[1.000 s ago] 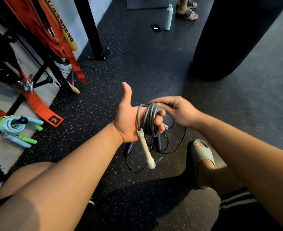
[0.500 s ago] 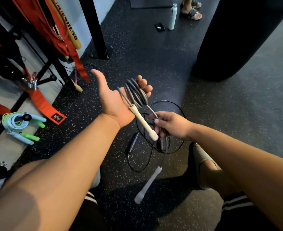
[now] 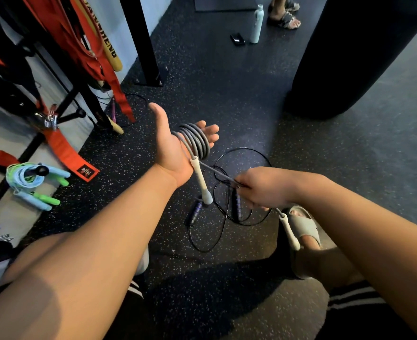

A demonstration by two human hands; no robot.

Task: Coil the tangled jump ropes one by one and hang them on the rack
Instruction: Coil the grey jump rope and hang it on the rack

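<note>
A grey jump rope [image 3: 197, 141] is wound in several loops around the palm of my left hand [image 3: 170, 146], whose fingers and thumb are held out straight. One white handle [image 3: 201, 182] hangs down from that palm. My right hand [image 3: 261, 187] pinches the loose grey end, pulled taut from the coil, and the second white handle [image 3: 289, 231] dangles below it. On the floor under my hands lies a thin black jump rope [image 3: 241, 187] with purple handles, tangled. A coiled blue rope and a green rope [image 3: 30, 180] hang on a peg of the black rack [image 3: 79, 92] at the left.
Orange straps [image 3: 67, 153] and a wooden bat hang from the rack. A black punching bag [image 3: 354, 52] stands at the right. A black post base [image 3: 151, 77] is bolted ahead. A bottle [image 3: 256, 24], a phone and another person's sandalled feet are far ahead. My sandalled foot [image 3: 303, 227] is beside the black rope.
My right hand pulled the grey end further right and taut, and the free white handle swung from the middle to beside my foot. My left hand holds the coil in about the same place.
</note>
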